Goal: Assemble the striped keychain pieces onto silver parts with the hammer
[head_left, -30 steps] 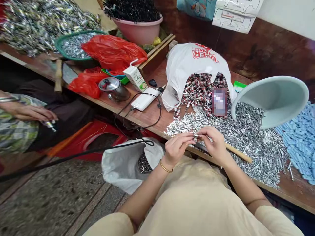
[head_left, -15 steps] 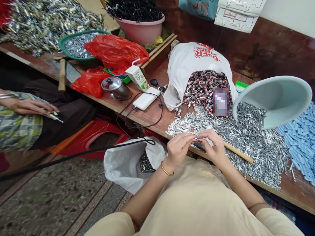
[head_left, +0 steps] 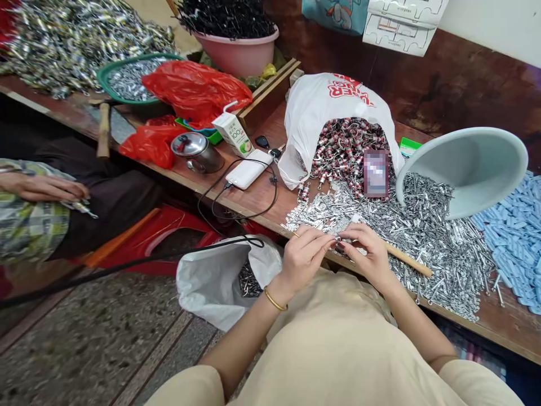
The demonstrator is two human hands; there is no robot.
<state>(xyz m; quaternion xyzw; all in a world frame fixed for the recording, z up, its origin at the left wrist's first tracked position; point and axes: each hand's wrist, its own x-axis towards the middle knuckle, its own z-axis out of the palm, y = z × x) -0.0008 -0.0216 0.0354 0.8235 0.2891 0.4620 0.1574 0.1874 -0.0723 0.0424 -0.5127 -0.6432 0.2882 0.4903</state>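
At the table's front edge, my left hand and my right hand meet fingertip to fingertip. Both are closed in a pinch on a small metal part, mostly covered by the fingers, so its exact kind cannot be made out. Just beyond and under the hands spreads a heap of small silvery metal pieces, some flat with holes, some pin-like. A wooden stick lies on the heap beside my right hand. Behind it, a white plastic bag spills red-and-silver ringed pieces.
A tilted grey tub and blue plastic pieces are on the right. A power bank with a cable, a metal mug and a juice carton stand left. Below hangs an open white sack. A co-worker's hand holds small parts.
My fingers have shifted slightly around the small part, and more of its metal shows between them. The co-worker's hand has moved a little left and down.
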